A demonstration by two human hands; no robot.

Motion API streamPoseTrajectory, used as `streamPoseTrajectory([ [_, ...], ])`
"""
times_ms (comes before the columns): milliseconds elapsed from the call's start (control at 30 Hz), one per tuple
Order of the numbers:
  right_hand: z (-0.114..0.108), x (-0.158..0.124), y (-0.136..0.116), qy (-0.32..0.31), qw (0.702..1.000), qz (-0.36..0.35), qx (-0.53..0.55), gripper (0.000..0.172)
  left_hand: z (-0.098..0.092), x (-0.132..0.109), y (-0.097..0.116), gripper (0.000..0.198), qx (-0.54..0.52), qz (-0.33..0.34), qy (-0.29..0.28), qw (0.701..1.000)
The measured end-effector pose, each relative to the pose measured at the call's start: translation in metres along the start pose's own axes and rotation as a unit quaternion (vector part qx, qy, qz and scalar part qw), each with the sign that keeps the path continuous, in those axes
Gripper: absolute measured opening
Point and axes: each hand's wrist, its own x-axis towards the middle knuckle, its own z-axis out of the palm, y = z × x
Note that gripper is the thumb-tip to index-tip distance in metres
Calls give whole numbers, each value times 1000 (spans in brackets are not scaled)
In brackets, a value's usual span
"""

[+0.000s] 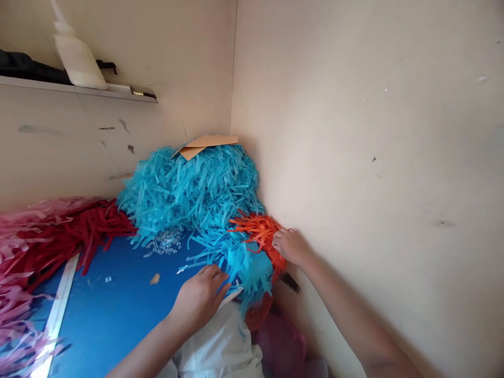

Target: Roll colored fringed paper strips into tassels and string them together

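Observation:
My left hand point(200, 296) rests fingers curled on a bunch of turquoise fringed paper point(236, 260) at the near edge of the blue table point(114, 299). My right hand point(289, 245) is closed on a bunch of orange fringed paper point(258, 231) beside the right wall. Behind them a big heap of turquoise paper fringe point(189, 191) fills the corner, with a brown card point(205, 144) lying on top.
Red fringe point(86, 228) and pink fringe point(19, 247) lie heaped at the left. A metal ruler point(57, 310) lies on the table. A shelf point(79, 89) with a white bottle point(74, 52) hangs on the left wall. White cloth point(220, 349) sits below the table edge.

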Motion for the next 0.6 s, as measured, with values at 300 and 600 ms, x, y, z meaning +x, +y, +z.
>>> streamPoseTrajectory([
  [300,-41,24,30,-13,997,64,41,21,-4,3,20,22,-49,-21,-62,997],
  [600,-43,2,-24,-62,996,69,2,20,-4,18,51,20,-66,-1,-85,994],
])
